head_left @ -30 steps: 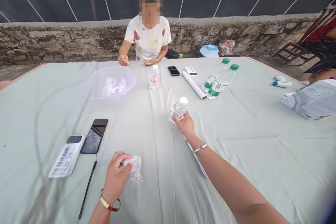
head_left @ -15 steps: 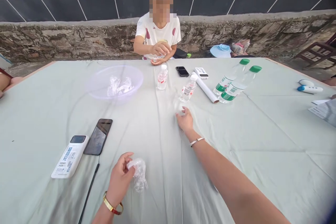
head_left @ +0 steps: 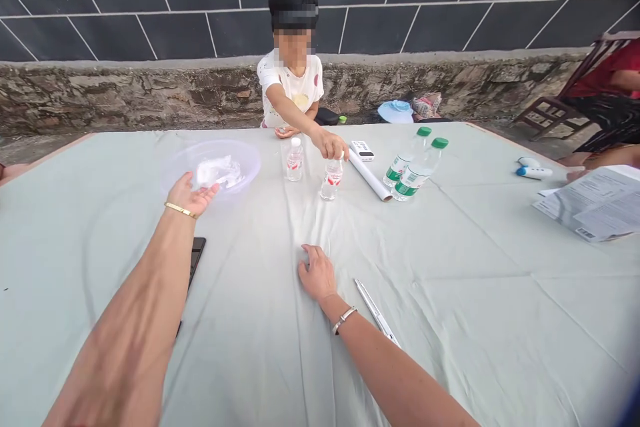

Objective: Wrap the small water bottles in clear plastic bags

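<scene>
My left hand (head_left: 194, 197) is stretched out, fingers spread and holding nothing, at the near rim of a translucent purple basin (head_left: 254, 163). Crumpled clear plastic wrap (head_left: 220, 172) lies inside the basin. My right hand (head_left: 317, 273) rests on the tablecloth, empty, fingers loosely curled and the thumb apart. To its right lies a slim silver utility knife (head_left: 375, 310), partly hidden by my forearm. Beyond that hand stands a small clear bottle (head_left: 331, 183), gripped at its cap by the hand (head_left: 331, 143) of the person opposite. A second small bottle (head_left: 295, 161) stands upright nearby.
A white roll (head_left: 370, 175) lies beside two green-capped bottles (head_left: 415, 173). Behind it is a white power bank (head_left: 363, 150). A dark phone (head_left: 197, 253) shows partly beneath my left arm. Printed paper (head_left: 595, 203) and a white-and-blue device (head_left: 534, 170) are at the right.
My left hand has moved forward to the basin and let go of the crumpled plastic wrap. My right hand has drawn back. The person opposite has reached out and gripped the nearer small bottle's cap.
</scene>
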Available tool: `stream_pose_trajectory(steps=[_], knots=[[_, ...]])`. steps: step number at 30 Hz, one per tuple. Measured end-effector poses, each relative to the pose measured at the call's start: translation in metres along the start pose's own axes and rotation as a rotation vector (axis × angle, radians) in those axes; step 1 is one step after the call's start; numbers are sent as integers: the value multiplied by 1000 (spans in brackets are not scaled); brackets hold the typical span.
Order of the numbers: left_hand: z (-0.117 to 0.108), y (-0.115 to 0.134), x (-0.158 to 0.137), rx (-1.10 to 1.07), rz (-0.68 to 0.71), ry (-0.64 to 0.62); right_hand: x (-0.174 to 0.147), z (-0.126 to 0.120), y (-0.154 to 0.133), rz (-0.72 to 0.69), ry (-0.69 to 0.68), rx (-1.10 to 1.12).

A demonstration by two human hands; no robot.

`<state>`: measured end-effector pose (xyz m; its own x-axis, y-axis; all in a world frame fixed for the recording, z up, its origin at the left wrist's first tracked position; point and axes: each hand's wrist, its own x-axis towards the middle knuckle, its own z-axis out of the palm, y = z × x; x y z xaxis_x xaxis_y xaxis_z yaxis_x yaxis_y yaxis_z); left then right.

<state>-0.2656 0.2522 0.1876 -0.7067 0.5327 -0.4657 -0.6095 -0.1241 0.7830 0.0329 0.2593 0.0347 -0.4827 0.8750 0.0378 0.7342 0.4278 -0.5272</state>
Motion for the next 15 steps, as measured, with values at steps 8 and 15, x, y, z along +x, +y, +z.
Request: stream_pose_trajectory(steps=[8, 15], knots=[[-68, -169, -109, 654, 203, -325, 1, 5, -2, -20, 24, -55], [-117, -258, -167, 1440, 740, -606, 4, 12, -4, 52, 29, -143]])
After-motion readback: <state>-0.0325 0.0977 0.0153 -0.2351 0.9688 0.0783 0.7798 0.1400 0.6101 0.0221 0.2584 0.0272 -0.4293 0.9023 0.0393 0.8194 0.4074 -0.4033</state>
